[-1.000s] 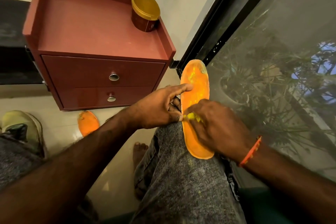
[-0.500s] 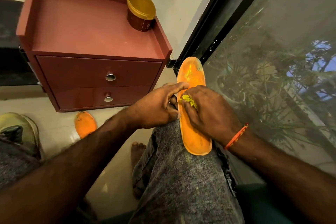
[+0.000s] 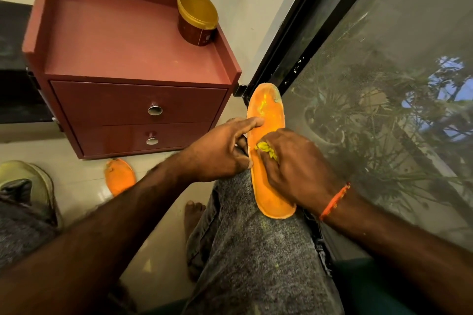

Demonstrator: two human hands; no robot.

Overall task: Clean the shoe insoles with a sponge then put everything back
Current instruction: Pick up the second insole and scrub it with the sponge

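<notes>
While the insole (image 3: 266,161) lies along the thigh, we're mid-scrub: right hand (image 3: 294,169) pinches a yellow sponge (image 3: 266,148) against it, left hand (image 3: 220,153) grips its edge. Next probably the toe end, then the second insole (image 3: 119,176) on the floor.

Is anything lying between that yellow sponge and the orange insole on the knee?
Nothing visible does. The right hand presses the yellow sponge straight onto the orange insole, while the left hand steadies its edge.
</notes>
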